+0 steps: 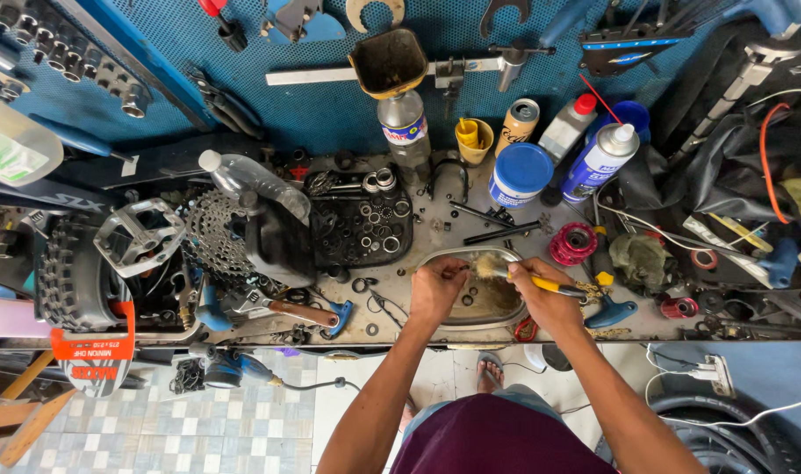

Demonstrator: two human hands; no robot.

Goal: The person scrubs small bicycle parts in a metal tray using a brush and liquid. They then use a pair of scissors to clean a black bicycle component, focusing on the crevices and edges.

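The right hand (545,294) closes its grip around a yellow-handled brush (506,272), bristles pointing left into an oval metal tray (466,256). The left hand (435,285) pinches a small part, too small to identify, over the tray. Tools, a cassette (214,233) and spray cans (598,162) crowd the counter (418,326).

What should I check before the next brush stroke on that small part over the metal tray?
1. Brush gripped: ok, right hand is closed on its yellow handle.
2. Part held: cannot tell, left hand is closed over the tray, the part hidden by the fingers.
3. Bristles over the tray: ok.
4. Tray fully on the bench: not ok, its near rim sits at the bench edge.
5. Room around the tray: not ok, pliers and red hub lie close.
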